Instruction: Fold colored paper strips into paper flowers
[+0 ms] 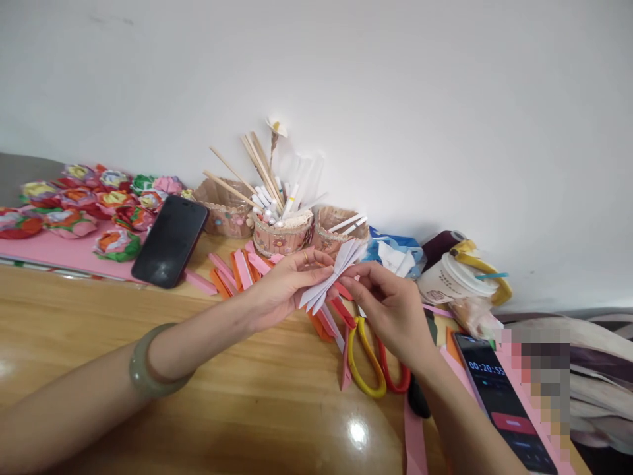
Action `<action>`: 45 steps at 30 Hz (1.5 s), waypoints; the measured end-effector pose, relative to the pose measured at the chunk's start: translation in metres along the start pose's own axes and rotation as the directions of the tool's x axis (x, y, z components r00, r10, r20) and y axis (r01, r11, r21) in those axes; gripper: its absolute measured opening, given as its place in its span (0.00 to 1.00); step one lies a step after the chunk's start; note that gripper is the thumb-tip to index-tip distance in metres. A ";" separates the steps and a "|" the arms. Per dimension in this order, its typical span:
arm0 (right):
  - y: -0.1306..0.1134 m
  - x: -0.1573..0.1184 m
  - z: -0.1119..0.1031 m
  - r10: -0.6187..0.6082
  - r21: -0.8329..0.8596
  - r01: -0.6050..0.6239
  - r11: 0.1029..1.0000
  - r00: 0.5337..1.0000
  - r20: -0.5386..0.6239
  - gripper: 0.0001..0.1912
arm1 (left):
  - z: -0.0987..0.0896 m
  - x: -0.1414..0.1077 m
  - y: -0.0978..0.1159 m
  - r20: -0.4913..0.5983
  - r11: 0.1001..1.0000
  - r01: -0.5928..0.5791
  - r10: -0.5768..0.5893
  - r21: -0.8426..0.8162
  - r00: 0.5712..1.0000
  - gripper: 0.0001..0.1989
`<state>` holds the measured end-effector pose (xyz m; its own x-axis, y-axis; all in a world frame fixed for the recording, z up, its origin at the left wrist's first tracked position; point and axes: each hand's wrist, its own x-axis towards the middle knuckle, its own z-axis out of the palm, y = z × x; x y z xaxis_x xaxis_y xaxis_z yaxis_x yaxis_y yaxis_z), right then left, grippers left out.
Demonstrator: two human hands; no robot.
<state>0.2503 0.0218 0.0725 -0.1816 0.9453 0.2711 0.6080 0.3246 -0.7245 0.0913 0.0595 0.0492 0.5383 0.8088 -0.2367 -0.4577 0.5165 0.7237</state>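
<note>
Both hands hold a stack of folded white paper [320, 290], pinched in the middle so its layers fan out at both ends. My left hand [287, 284], with a ring on one finger, grips it from the left with thumb and fingers. From the right, my right hand [390, 307] pinches the paper near its middle. Below them on the table lie scissors with one yellow and one red handle [368, 369]. Around the scissors are folded orange and pink paper strips [242, 269]. The scissors' blades are mostly hidden by my right hand.
Colourful paper flowers [116, 198] lie on pink sheets at the left, beside a dark phone [171, 241]. Decorated baskets [281, 237] with sticks and markers stand against the wall. At right are a white lidded cup [448, 277] and a phone showing a timer [504, 396].
</note>
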 end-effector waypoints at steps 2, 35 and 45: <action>-0.001 0.000 0.000 0.009 -0.019 -0.010 1.000 1.000 -0.014 0.09 | 0.001 -0.001 0.000 -0.037 0.998 -0.020 0.022 0.057 0.999 0.03; 0.008 0.000 0.010 0.025 0.112 -0.041 0.993 0.989 0.145 0.09 | -0.003 0.002 -0.004 -0.271 0.973 -0.201 0.226 0.116 0.936 0.03; 0.014 0.000 0.016 0.053 0.389 -0.105 0.915 0.988 0.144 0.09 | -0.008 0.005 -0.003 -0.092 0.997 -0.075 0.075 -0.002 0.993 0.05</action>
<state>0.2462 0.0271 0.0519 -0.2584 0.9560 0.1389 0.2752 0.2107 -0.9380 0.0899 0.0644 0.0412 0.4354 0.8675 -0.2405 -0.4980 0.4547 0.7384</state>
